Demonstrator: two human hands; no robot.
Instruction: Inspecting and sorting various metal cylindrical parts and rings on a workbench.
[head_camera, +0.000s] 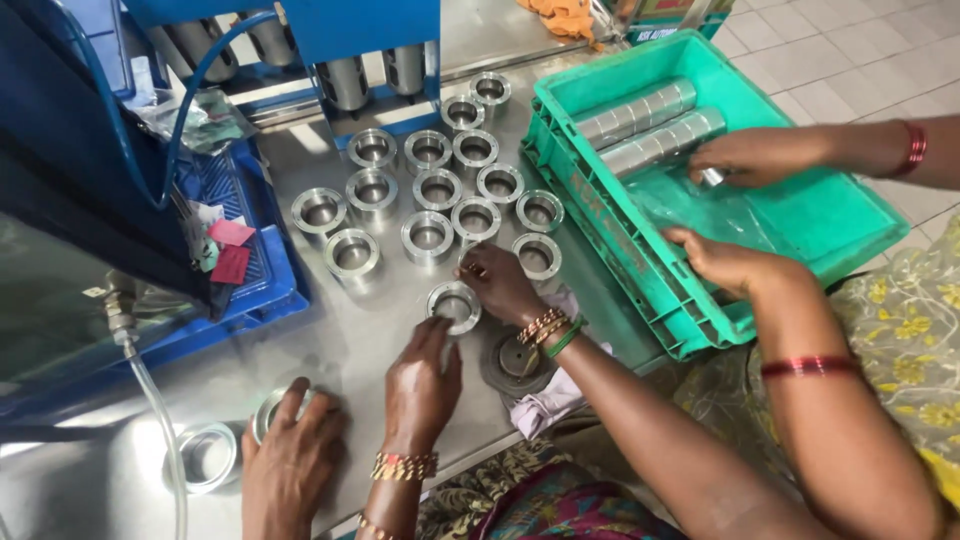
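Nearest the lens, the left hand (290, 462) lies over a near ring (272, 408) at the bench's (360, 350) front edge. Its fingers drape across the metal, but I cannot tell whether the grip clamps the ring or only rests on it. Just left of it lies a loose ring (207, 457), beside a clear hose (150, 400).

Right hand (420, 385) reaches forward with fingers stretched, tips touching the rim of a mid ring (453, 305) that lies flat on the bench; its grip is loose, not closed around anything. A co-worker's hand (500, 283) pinches the same ring from the far side.

Judging by this, the step in hand is the mid ring passing between two people. Any lift calls for one side letting go first and a firm pinch across the rim, since the polished metal looks slippery.

Beyond stand rows of rings (430, 190), close together but mostly apart. To the left sits a blue tray (250, 290), to the right a green crate (620, 240) holding ring stacks (640, 120) laid on their sides, where two more co-worker hands work.
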